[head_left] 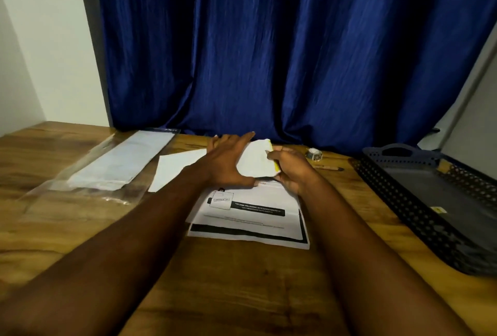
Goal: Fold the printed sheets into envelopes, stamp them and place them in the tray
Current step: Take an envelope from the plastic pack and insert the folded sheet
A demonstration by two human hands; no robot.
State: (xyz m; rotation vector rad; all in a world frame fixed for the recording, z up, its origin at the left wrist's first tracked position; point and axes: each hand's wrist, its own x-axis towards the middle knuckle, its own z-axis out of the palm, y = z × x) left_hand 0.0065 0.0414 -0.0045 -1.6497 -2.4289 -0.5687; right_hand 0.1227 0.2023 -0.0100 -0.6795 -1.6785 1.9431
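Observation:
A printed sheet (250, 217) with black bars lies flat on the wooden table (242, 282) in front of me. Above its far edge I hold a small white paper piece with a yellow edge (256, 159). My right hand (291, 167) pinches its right, yellow side. My left hand (228, 161) rests against its left side, fingers spread and thumb under the lower edge. A blank white sheet (176, 167) lies partly under my left wrist. The dark perforated tray (435, 201) stands at the right.
A clear plastic sleeve with white paper inside (121, 163) lies at the left. A small round roll (313, 153) and a pencil (329, 167) sit behind my right hand. A blue curtain (282, 53) hangs along the table's back edge.

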